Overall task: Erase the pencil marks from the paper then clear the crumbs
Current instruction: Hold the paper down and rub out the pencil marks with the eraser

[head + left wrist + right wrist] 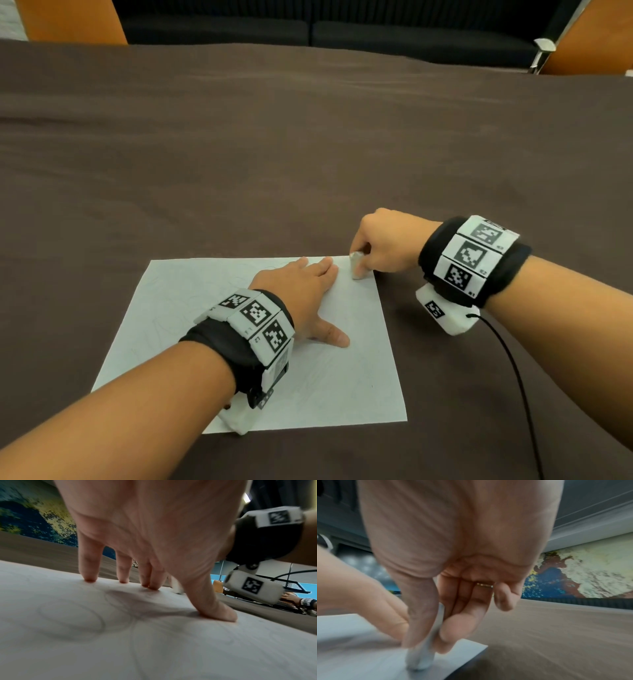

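Observation:
A white sheet of paper (239, 359) with faint looping pencil marks (72, 618) lies on the brown table (308, 154). My left hand (301, 291) lies flat on the sheet, fingers spread and fingertips (90, 579) pressing it down. At the paper's far right corner my right hand (380, 246) pinches a white eraser (358, 265) between thumb and fingers. The eraser (423, 658) stands nearly upright with its lower end on the paper (359, 655), close beside the left hand's fingertips. I can make out no crumbs.
A black cable (513, 370) runs from the right wrist camera across the table toward the front edge. Orange chair backs (72, 20) and a dark sofa (308, 31) stand beyond the table's far edge.

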{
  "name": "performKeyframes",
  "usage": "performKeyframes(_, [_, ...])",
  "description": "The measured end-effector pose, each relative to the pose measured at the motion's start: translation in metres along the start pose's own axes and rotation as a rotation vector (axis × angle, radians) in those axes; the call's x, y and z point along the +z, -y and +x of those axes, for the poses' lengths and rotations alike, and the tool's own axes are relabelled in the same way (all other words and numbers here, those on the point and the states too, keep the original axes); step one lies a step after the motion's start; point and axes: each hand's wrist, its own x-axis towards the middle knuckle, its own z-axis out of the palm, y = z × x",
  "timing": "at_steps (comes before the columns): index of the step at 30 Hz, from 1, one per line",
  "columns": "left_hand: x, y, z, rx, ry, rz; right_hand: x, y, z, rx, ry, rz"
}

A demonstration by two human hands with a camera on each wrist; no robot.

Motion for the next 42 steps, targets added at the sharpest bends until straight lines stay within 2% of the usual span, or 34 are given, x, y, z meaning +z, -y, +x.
performKeyframes(2, [0.000, 0.000, 0.000, -0.001, -0.002, 0.003, 0.004, 0.000, -0.002, -0.015, 0.013, -0.013])
performKeyframes(8, [0.002, 0.001, 0.002, 0.000, -0.009, -0.002, 0.018, 0.010, -0.026, -0.116, 0.198, -0.010])
performKeyframes(10, [0.002, 0.000, 0.001, 0.000, -0.011, -0.002, 0.014, 0.009, -0.021, -0.103, 0.173, -0.022])
performKeyframes(14, [0.000, 0.000, 0.000, -0.002, -0.006, 0.002, 0.001, 0.002, 0.000, -0.022, -0.005, -0.005])
performKeyframes(17, [0.000, 0.000, -0.001, -0.004, -0.006, 0.003, 0.000, 0.003, 0.006, -0.012, -0.031, -0.004])
performKeyframes(25, [0.003, 0.002, 0.001, 0.005, -0.025, -0.013, 0.020, 0.017, -0.025, -0.138, 0.202, 0.009])
performKeyframes(27, [0.003, 0.002, 0.001, 0.009, -0.025, -0.014, 0.015, 0.016, -0.019, -0.124, 0.178, -0.012])
performKeyframes(31, [0.002, 0.002, 0.000, 0.013, -0.029, -0.003, 0.000, 0.005, 0.005, -0.021, 0.011, -0.004])
performKeyframes(34, [0.000, 0.001, 0.000, 0.005, -0.018, 0.000, 0.000, 0.000, 0.012, -0.008, -0.016, 0.034])
performKeyframes(37, [0.002, 0.002, 0.001, 0.004, -0.019, 0.001, 0.009, 0.004, -0.003, -0.068, 0.039, 0.022])
performKeyframes(42, [0.003, 0.002, 0.003, 0.008, -0.026, 0.005, 0.020, 0.012, -0.031, -0.136, 0.211, 0.005])
